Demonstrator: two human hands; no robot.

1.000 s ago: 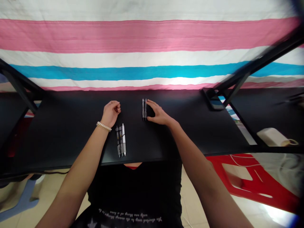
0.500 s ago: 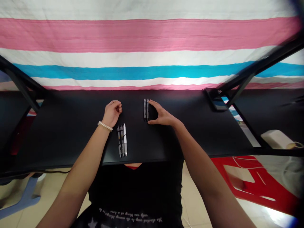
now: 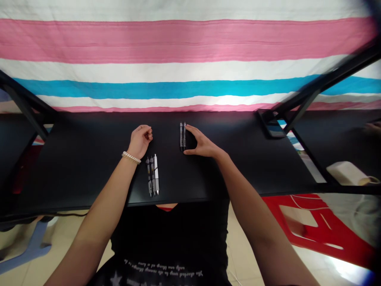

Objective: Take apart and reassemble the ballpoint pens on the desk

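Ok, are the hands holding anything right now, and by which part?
Nothing looks held. The left hand is curled just beyond three pens on the black desk; the right hand rests open beside two pens.

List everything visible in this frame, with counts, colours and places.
desk: 1, black, across the middle of the view
near pens: 3, two grey and one white, side by side near the desk's front edge
far pens: 2, dark grey, side by side further back on the desk
striped cloth: 1, pink, white and blue, behind the desk
red stool: 1, red, on the floor at right
blue stool: 1, blue, on the floor at left
white box: 1, white, low at right
black T-shirt: 1, black with white print, on the person
bead bracelet: 1, white, on the left wrist
left hand: 1, curled, empty, just beyond the near pens
right hand: 1, open, beside the far pens
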